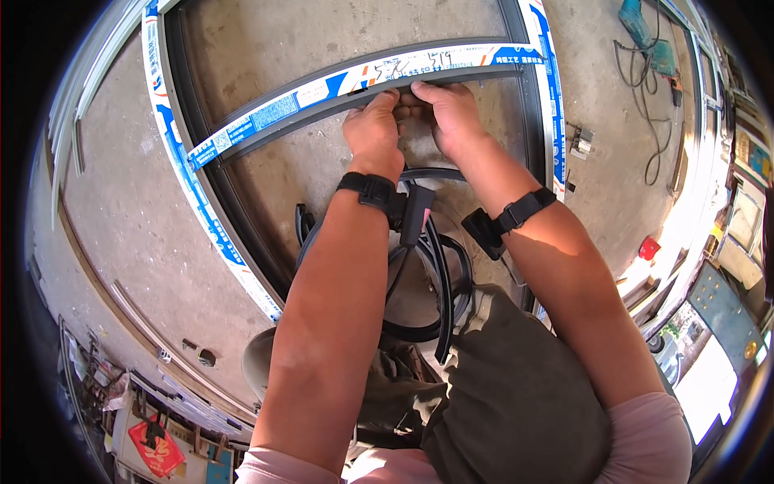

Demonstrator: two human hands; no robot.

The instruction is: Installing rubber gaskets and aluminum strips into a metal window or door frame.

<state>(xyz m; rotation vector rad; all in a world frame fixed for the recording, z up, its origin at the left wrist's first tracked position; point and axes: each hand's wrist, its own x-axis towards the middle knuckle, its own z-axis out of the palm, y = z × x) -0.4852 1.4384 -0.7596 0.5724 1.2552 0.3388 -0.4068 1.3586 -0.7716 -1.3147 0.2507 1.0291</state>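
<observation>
A dark metal frame (234,218) with blue-and-white protective film lies on the floor before me. Its crossbar (282,109) carries handwritten marks on the film. My left hand (376,127) is closed at the crossbar's near edge, thumb and fingertips pinched together. Close beside it, my right hand (453,117) has its thumb along the same edge and its other fingers curled below. Both seem to pinch a black rubber strip at the edge, mostly hidden by the fingers. More of this black rubber strip (443,282) lies coiled inside the frame, below my wrists.
A teal power tool (637,24) with a dark cord (645,101) lies at the far right. Small metal pieces (580,143) sit just right of the frame. At the right is a red object (648,248); a small dark object (206,357) lies lower left. Long profiles (97,68) line the left side.
</observation>
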